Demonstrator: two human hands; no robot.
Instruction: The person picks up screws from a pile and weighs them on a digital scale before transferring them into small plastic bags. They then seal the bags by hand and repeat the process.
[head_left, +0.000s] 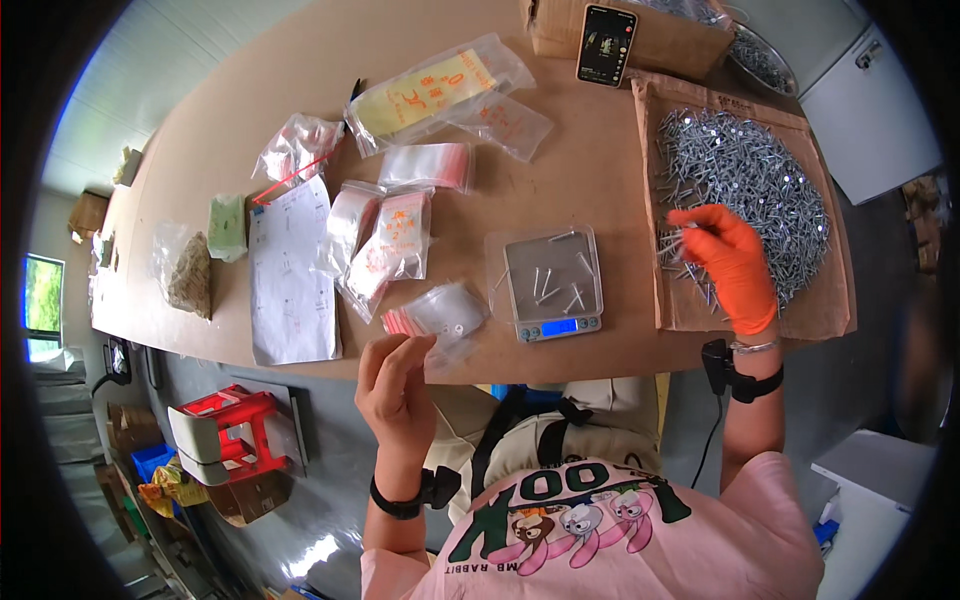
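Lying far left, brown-filled bag (190, 275): rested on the counter (600, 150) near a green packet (228, 228), well apart from both hands, probably set aside.
Printed sheet (290, 280): lay flat right of the packet, presumably to be consulted at a glance.
Plastic bags (395, 240): overlapped right of the sheet, seemingly grouped for the left hand's reach.
Left hand (397, 395): bare, raised at the near edge, fingers curled; whether its grip held anything could not be told.
Small clear bag (450, 310): lay just beside those fingertips.
Scale (530, 250): sat between the bags and the screw heap (755, 190), display toward the wearer, evidently for reading; loose screws (575, 297) lay scattered on its pan.
Phone (606, 45): leaned against a cardboard box (680, 45), likely for viewing hands-free.
Right hand (728, 262): orange-gloved, over the heap's left side; its grip appeared closed on a few screws, the glove presumably guarding against points.
Brown cardboard (838, 310): lay beneath the heap at the counter's right, apparently to contain it.
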